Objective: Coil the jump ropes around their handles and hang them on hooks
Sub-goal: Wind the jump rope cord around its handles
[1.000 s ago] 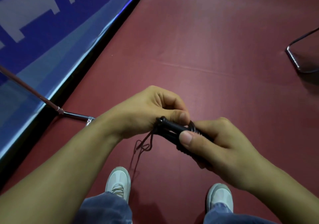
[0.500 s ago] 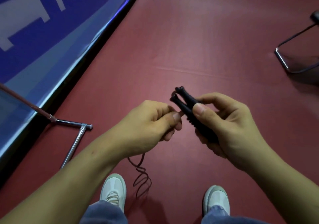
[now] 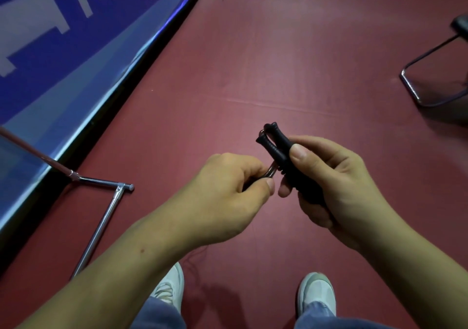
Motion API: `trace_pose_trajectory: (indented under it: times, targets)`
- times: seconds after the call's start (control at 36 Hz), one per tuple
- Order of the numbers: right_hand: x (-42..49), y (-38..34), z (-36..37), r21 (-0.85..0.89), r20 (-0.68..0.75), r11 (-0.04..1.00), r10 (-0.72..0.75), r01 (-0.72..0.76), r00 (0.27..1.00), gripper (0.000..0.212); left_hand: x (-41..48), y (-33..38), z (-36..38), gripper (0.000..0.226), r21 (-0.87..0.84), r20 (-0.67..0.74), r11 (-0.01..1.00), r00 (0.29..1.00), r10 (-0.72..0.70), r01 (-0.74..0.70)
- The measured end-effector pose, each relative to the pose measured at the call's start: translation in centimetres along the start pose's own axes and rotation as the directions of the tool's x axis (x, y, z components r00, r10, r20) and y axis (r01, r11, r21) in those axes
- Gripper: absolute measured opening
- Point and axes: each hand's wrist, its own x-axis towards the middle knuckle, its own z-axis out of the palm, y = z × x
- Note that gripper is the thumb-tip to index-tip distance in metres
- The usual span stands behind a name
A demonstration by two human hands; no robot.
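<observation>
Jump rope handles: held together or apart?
Together: right hand grips both handles side by side; left hand pinches the rope.

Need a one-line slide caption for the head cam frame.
Right hand grips the two black jump-rope handles together while the left hand pinches the rope beside them, above a red floor.

Dark red floor (image 3: 278,50), blue banner (image 3: 63,50) at left, metal stand (image 3: 101,227)
</observation>
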Motion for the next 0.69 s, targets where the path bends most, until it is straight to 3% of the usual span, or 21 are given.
trace_pose_trajectory:
  times: [0.19, 0.33, 0.44, 0.53, 0.61, 0.69]
  targets:
    - [0.1, 0.2, 0.1, 0.014, -0.002, 0.999, 0.039, -0.039, 0.999, 0.031, 0.0, 0.0, -0.6, 0.023, -0.088, -0.037, 0.995, 0.998, -0.047, 0.044]
    - [0.3, 0.5, 0.6, -0.044, -0.028, 0.998, 0.036, -0.037, 0.999, 0.03, -0.4, -0.1, -0.4, 0.025, 0.094, -0.056, 0.995, 0.998, 0.032, -0.027]
    - [0.5, 1.3, 0.7, -0.272, -0.058, 0.962, -0.025, 0.008, 0.998, 0.014, -0.9, -0.5, -1.2, 0.027, 0.358, -0.031, 0.928, 0.992, 0.122, -0.103]
    - [0.8, 1.8, 0.5, -0.536, -0.052, 0.841, -0.121, 0.074, 0.991, 0.013, -1.1, -0.5, -1.8, 0.028, 0.51, 0.015, 0.844, 0.983, 0.182, -0.164]
    - [0.8, 2.1, 0.1, -0.68, 0.005, 0.73, -0.084, 0.065, 0.996, 0.022, -0.6, -0.7, -2.2, 0.034, 0.546, 0.032, 0.803, 0.964, 0.263, -0.237]
    - [0.6, 1.7, 0.0, -0.703, 0.101, 0.706, -0.024, 0.088, 0.995, 0.027, -0.1, -1.1, -2.3, 0.037, 0.525, 0.068, 0.796, 0.947, 0.315, -0.302]
